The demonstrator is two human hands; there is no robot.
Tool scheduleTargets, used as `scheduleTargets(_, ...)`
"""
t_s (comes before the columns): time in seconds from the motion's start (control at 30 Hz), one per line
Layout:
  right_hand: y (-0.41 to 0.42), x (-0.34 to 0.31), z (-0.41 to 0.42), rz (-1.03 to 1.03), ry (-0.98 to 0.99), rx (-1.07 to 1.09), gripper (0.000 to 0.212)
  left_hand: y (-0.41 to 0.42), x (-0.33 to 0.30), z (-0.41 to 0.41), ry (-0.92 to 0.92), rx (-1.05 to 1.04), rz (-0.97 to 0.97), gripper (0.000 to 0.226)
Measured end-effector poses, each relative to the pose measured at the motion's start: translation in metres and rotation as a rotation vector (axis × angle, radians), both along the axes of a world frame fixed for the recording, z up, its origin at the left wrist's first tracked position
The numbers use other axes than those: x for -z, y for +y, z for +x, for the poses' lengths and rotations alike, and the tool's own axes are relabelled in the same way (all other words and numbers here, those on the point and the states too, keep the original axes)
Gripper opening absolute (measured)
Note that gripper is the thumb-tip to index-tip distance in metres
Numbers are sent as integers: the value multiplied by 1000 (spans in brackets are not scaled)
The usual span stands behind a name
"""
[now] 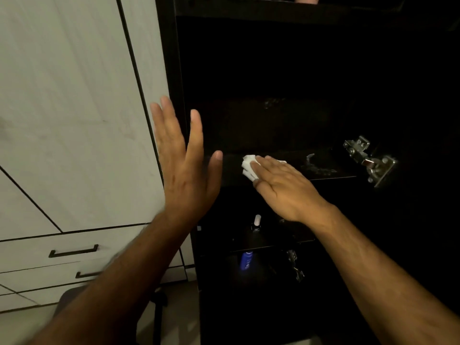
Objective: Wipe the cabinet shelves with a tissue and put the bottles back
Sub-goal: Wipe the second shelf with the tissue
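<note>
The dark cabinet stands open beside pale doors and drawers, its inside mostly in shadow. Wiping looks to be under way, not finished: the middle shelf carries no bottles that can be seen, and pale streaks or smears show on it to the right of the wiping hand, so that stretch probably still needs a pass. Whether the shelf above or those below have been wiped cannot be told in this light.

The left hand is raised at the cabinet's left edge, fingers straight and spread, holding nothing; whether it touches the side panel is unclear. The right hand lies flat on the middle shelf, fingers extended, pressing the tissue down onto the shelf near its front left part; the crumpled white wad shows at the fingertips.

A metal hinge sits on the right wall at shelf level.

Lower down, a small white-capped bottle stands on the next shelf, and a blue bottle sits below that one. Whether these have already been put back or still wait to be moved cannot be judged. Returning bottles to the middle shelf remains to be done.
</note>
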State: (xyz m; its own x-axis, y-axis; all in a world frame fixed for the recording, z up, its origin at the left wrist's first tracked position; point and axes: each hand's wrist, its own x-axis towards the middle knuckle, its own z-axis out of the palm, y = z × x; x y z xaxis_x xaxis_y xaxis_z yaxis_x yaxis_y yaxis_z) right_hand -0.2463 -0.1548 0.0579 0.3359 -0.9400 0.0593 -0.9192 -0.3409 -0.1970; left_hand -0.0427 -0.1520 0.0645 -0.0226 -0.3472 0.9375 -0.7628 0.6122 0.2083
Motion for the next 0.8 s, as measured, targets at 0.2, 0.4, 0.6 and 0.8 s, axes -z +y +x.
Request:
scheduleTargets(0.2, -8, 1, 15, -32, -5, -44, 58, 8, 2, -19, -55, 95, 18, 54)
scheduleTargets(0.4, -17, 1, -18, -5, -3, 40, 58, 6, 10, -24, -126, 105, 92, 52)
scheduleTargets(0.6, -10, 5, -27, -24, -25, 11, 57, -5, 7, -33, -174, 84, 249, 61)
scheduleTargets(0.8, -14, 4, -25, -74, 13, 51, 59, -26, -4, -44, -279, 7, 355, 66)
